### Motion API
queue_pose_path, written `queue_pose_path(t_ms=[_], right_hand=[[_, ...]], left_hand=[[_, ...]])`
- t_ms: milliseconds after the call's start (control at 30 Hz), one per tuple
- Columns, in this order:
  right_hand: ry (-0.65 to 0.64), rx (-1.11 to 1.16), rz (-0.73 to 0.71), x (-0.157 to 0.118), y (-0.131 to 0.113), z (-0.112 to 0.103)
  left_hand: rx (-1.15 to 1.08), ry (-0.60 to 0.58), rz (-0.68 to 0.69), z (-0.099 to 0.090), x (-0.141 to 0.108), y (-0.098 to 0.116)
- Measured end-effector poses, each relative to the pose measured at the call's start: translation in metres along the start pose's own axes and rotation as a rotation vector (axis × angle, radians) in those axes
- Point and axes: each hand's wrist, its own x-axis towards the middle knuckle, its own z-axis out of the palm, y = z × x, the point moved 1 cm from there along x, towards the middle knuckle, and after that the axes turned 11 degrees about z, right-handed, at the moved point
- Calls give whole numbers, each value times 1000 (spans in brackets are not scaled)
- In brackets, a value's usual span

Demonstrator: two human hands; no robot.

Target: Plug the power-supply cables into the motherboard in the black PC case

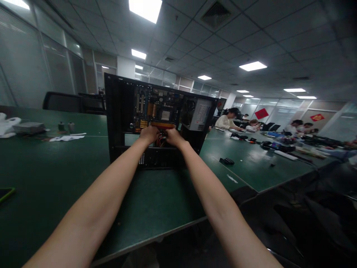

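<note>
An open black computer case stands upright on the green table. Inside it are a motherboard and, at the upper right, a silver power supply. Both my hands reach into the case at the lower edge of the motherboard. My left hand and my right hand are closed at the two ends of an orange-brown strip, which looks like a memory module. Dark and coloured cables hang between the hands. My fingertips are partly hidden, and whether the strip sits in a slot cannot be made out.
At the left lie a grey box, white paper and a green-edged phone. Small black parts lie to the right. Several people sit at the far right tables among tools and cables. The table's front edge is near me.
</note>
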Motion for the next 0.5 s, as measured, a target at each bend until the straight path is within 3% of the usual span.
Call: queue_pose_path(t_ms=[500], right_hand=[[-17,-18,84,-1,2,-1]], left_hand=[[26,-22,34,-2,-3,4]])
